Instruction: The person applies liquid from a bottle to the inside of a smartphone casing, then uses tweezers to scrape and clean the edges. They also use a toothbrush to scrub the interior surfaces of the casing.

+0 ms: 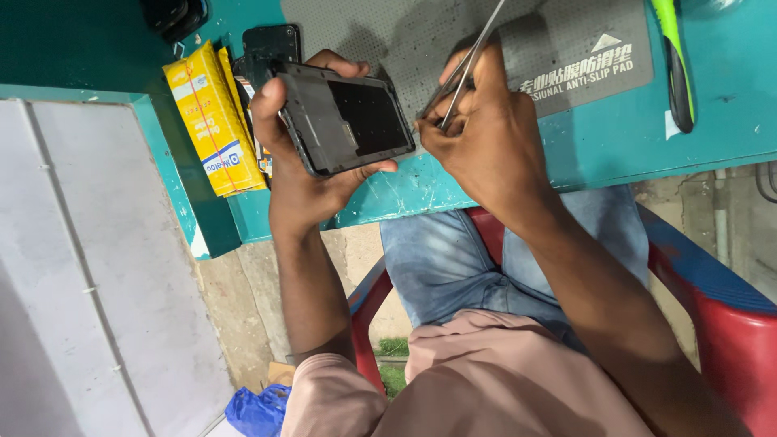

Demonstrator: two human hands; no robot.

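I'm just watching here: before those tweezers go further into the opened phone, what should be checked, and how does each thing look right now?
1. Left hand grips the phone firmly: ok.
2. Right hand pinches the tweezers: ok.
3. Tweezer tips at the phone's edge: ok, though the exact contact spot cannot be told.
4. Phone's open inside faces the person: ok.
5. Grey pad beneath for dropped parts: ok.
6. Anything held in the tips: cannot tell.

Head cam; looks down, close on bench (615, 146)
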